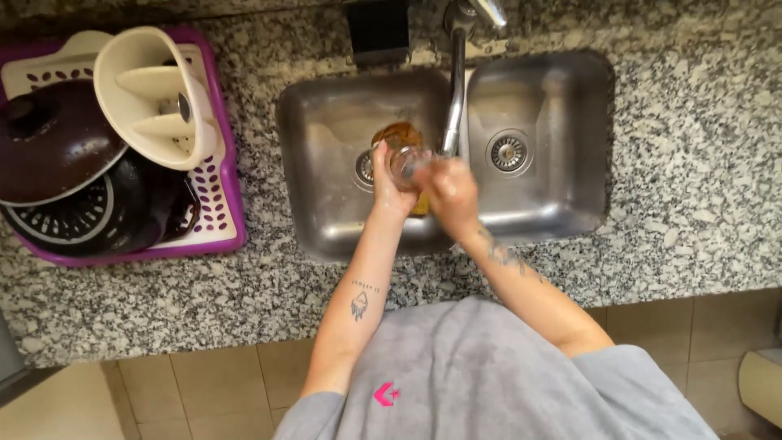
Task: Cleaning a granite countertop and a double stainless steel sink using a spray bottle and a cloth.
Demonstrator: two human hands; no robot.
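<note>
Evenly lit, fairly bright, warm in tone, with soft light falling from above. Dull glare on the steel walls of the sink (326,114) and a bright streak along the faucet (456,90). Soft, short shadows under the forearms and inside the left basin. Slight motion blur on the right hand (452,191) and on the glass jar (401,151). Strong wide-angle bending at the edges, curving the granite counter (692,163). Dark pans in the purple drying rack (220,187) low in detail.
</note>
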